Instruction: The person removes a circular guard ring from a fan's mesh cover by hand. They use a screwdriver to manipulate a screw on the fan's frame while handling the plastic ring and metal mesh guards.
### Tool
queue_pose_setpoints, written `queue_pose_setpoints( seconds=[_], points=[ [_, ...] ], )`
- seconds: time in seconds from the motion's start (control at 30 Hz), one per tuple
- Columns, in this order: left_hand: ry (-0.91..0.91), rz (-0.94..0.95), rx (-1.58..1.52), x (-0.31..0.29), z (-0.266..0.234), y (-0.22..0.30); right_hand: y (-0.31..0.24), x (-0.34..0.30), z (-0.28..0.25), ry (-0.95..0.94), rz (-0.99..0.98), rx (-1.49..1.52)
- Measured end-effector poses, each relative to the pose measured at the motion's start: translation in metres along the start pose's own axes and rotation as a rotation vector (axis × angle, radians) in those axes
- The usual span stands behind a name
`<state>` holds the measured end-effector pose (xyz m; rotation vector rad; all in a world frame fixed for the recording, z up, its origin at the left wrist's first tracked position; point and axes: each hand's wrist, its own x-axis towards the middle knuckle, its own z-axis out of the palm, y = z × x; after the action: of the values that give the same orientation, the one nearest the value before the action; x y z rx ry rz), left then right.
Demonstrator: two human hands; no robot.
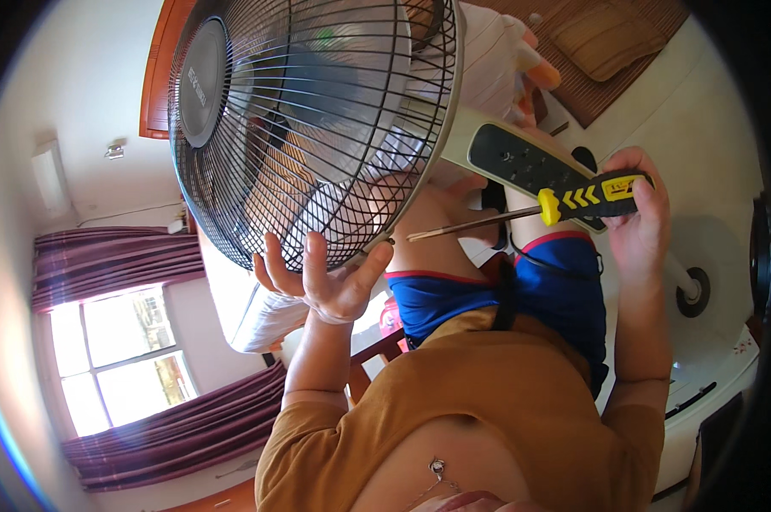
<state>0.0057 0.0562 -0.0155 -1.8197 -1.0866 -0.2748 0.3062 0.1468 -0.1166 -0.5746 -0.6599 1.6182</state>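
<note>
A large fan (205,81) with a black wire guard fills the upper left, lying tilted so that its rim faces my lap. My left hand (330,277) is at the guard's lower edge, fingers stretched and spread against the wires. Its thumb points along the rim, close to a small dark piece (391,241), perhaps a screw. In my right hand (641,224) is a black and yellow screwdriver (583,198), held by its handle. The shaft points left, its tip a short way from my left thumb and apart from the rim.
The fan's panel with dark buttons (513,158) lies across my legs, beneath the screwdriver. A round-based pole (692,292) is at the right. A brown mat (607,51) lies on the pale floor. Purple curtains (121,264) frame a bright window (117,346) at the left.
</note>
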Motion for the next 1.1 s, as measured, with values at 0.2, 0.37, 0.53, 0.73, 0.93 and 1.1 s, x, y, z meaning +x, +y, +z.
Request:
queue_pose_setpoints(
  seconds=[0.2, 0.37, 0.53, 0.73, 0.93, 1.1],
  points=[
    [-0.006, -0.003, 0.004, -0.002, 0.001, 0.000, 0.005, 0.013, 0.000, -0.086, 0.053, -0.023],
    [-0.023, -0.024, -0.015, -0.003, 0.000, 0.001, 0.006, 0.017, 0.001, -0.114, 0.074, -0.038],
    [-0.036, -0.024, -0.023, -0.004, -0.002, 0.000, 0.005, 0.019, -0.001, -0.128, 0.066, -0.058],
    [-0.039, -0.014, -0.050, -0.002, -0.002, 0.001, 0.000, 0.026, 0.000, -0.146, 0.015, -0.142],
    [-0.017, -0.027, -0.039, -0.006, 0.000, 0.000, -0.012, 0.036, 0.007, -0.225, 0.040, -0.168],
    [-0.009, -0.050, -0.044, -0.009, 0.000, 0.001, -0.022, 0.057, 0.012, -0.414, 0.121, 0.027]
  ],
)
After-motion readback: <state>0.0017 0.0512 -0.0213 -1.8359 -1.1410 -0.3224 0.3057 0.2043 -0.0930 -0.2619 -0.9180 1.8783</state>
